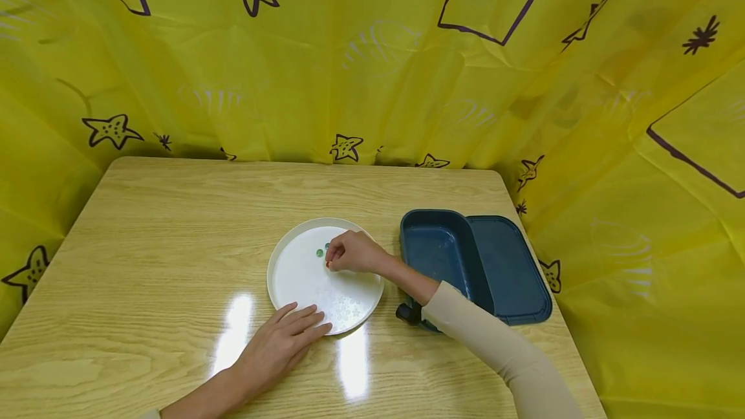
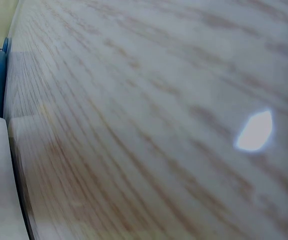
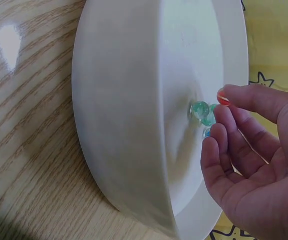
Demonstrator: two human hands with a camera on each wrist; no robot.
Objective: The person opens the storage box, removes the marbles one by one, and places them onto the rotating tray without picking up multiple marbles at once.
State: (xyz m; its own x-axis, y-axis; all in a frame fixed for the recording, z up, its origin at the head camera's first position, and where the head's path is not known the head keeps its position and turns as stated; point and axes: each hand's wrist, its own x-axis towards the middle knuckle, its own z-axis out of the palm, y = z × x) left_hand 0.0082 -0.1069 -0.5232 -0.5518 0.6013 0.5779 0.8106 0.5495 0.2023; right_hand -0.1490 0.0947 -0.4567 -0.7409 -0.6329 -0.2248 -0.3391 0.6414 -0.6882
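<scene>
A round white tray (image 1: pixel 297 283) lies on the table, with several glass marbles inside it. One green marble (image 1: pixel 319 253) shows beside the fingers in the head view. Over the tray, my right hand (image 1: pixel 356 252) pinches a red-orange marble (image 3: pixel 224 98) between thumb and fingertip. Clear green marbles (image 3: pixel 200 110) sit just behind those fingers in the right wrist view, and a bluish one is partly hidden. My left hand (image 1: pixel 283 341) rests with straight, spread fingers on the tray's near rim.
Right of the tray stands a dark blue plastic box (image 1: pixel 439 244), with its flat lid (image 1: pixel 512 270) beside it. The right forearm passes over the box's near part. A yellow patterned curtain (image 1: pixel 378 70) hangs behind the wooden table (image 1: pixel 174 231).
</scene>
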